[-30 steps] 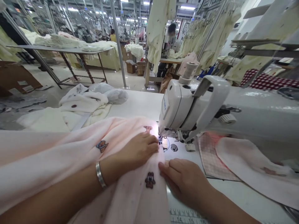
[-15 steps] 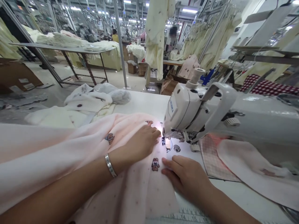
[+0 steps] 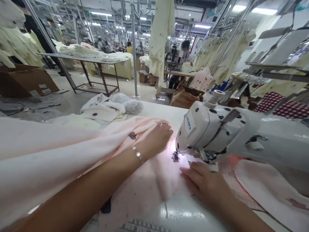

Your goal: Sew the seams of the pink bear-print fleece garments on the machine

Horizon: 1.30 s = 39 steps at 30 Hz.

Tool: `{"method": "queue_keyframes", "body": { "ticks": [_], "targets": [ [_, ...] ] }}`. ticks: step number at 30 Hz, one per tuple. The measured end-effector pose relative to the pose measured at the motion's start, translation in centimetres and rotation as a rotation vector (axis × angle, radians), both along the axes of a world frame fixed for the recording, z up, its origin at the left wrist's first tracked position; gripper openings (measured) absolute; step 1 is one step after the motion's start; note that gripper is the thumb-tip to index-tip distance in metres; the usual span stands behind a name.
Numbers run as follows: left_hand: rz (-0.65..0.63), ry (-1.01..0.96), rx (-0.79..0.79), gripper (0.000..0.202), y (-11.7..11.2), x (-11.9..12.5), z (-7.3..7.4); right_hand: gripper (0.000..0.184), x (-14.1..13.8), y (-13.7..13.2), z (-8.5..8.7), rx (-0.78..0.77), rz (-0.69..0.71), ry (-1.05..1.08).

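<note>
Left hand: lying open on a fold of the fabric, fingers pressing down just beside the machine's head, with nothing clenched.
Right hand: also open, fingers spread on the fabric's near right part, pressing rather than gripping.
Fabric: a pale pink knit garment piece spreads across the counter from the near left to under the machine's head, with a small printed motif there.
Handling: it looks light, soft and prone to sliding — probably best steadied with flat hands on either side of the stitching point, not pinched.
Machine: a JUKI industrial sewing machine stands at right.
Around: folded cream garments lie far left; pink checked fabric pieces lie near right.
</note>
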<state>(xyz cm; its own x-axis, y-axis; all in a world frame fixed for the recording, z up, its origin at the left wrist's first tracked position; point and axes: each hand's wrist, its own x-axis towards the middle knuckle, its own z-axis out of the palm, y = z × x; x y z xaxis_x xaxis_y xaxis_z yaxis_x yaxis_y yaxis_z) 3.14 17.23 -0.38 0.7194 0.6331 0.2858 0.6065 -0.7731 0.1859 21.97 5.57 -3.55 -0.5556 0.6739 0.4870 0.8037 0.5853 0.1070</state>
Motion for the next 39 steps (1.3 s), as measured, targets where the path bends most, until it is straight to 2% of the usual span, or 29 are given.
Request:
{"method": "queue_keyframes", "body": {
  "ticks": [2, 3, 5, 6, 8, 11, 14, 19, 23, 26, 28, 30, 33, 39],
  "targets": [
    [0.061, -0.024, -0.055, 0.014, -3.7, -0.6, 0.5, 0.017, -0.7, -1.0, 0.2, -0.088, 0.083, 0.021],
    [0.049, -0.032, -0.092, 0.017, -5.8, -1.1, 0.7, 0.016, -1.0, -1.3, 0.2, -0.137, 0.119, 0.043],
    [-0.079, -0.001, -0.178, 0.024, -9.6, -2.2, 0.5, 0.016, -1.3, -1.8, 0.1, -0.225, 0.173, 0.093],
    [-0.122, 0.025, -0.173, 0.024, -11.0, -2.7, 0.3, 0.016, -1.4, -1.9, 0.1, -0.257, 0.189, 0.11],
    [-0.159, 0.049, -0.127, 0.018, -12.2, -3.4, -0.4, 0.016, -1.4, -1.9, 0.0, -0.287, 0.199, 0.12],
    [-0.124, -0.006, -0.088, 0.017, -11.7, -3.5, -1.4, 0.016, -1.3, -2.0, 0.0, -0.304, 0.193, 0.122],
    [-0.104, -0.058, -0.073, 0.019, -11.0, -3.3, -1.7, 0.015, -1.4, -2.2, 0.0, -0.298, 0.195, 0.136],
    [-0.107, -0.143, -0.041, 0.019, -11.6, -3.3, -2.4, 0.009, -2.2, -2.4, 0.0, -0.263, 0.175, 0.192],
    [-0.115, -0.13, -0.008, 0.015, -11.8, -3.4, -3.3, 0.01, -2.7, -2.2, 0.0, -0.192, 0.227, 0.175],
    [-0.108, -0.125, -0.026, 0.016, -11.9, -3.5, -3.3, 0.012, -2.9, -2.1, -0.1, -0.14, 0.268, 0.115],
    [-0.11, -0.114, -0.052, 0.015, -12.0, -3.5, -2.8, 0.019, -3.0, -2.1, -0.1, -0.137, 0.272, 0.065],
    [-0.092, -0.085, -0.097, 0.014, -12.2, -3.6, -2.1, 0.023, -3.1, -2.2, 0.0, -0.166, 0.262, 0.035],
    [-0.05, -0.005, -0.144, 0.017, -12.0, -3.4, -1.2, 0.018, -3.1, -2.5, 0.2, -0.263, 0.236, 0.018],
    [-0.021, 0.031, -0.186, 0.018, -10.9, -2.9, -1.8, 0.015, -2.8, -2.7, 0.0, -0.455, 0.187, 0.085]
  ]
}}
